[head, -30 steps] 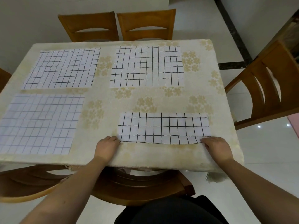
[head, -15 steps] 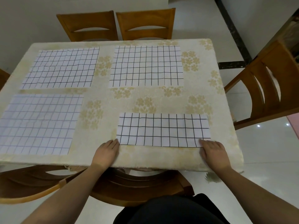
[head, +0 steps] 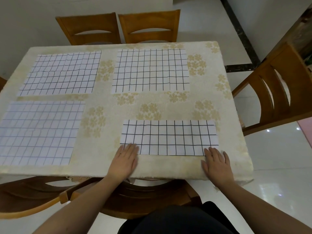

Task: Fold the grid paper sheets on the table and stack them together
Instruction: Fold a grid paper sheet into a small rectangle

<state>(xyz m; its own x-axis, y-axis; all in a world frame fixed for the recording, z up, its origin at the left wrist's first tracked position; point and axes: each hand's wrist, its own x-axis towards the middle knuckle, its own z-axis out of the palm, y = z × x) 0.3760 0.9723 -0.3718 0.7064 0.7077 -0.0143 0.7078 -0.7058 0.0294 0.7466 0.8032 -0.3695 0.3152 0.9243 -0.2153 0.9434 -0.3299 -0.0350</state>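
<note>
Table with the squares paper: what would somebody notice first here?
Probably the two flat hands, left hand and right hand, pressing the near corners of a folded grid sheet at the table's near edge. Next, three bigger unfolded grid sheets lie spread to the left and behind.

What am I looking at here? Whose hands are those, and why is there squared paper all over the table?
There is no machine here. A person wears a camera on their head, so you see what they see, looking down at their own arms. The left hand and right hand lie flat with straight fingers, pressing the near corners of a folded grid sheet, which looks like half a sheet. Nothing is gripped. Three unfolded grid sheets wait: one at near left, one at far left, one at far right. They all lie on a table covered by a pale cloth with flowers. Wooden chairs stand around it. The job is to fold every sheet and pile them up.
</note>
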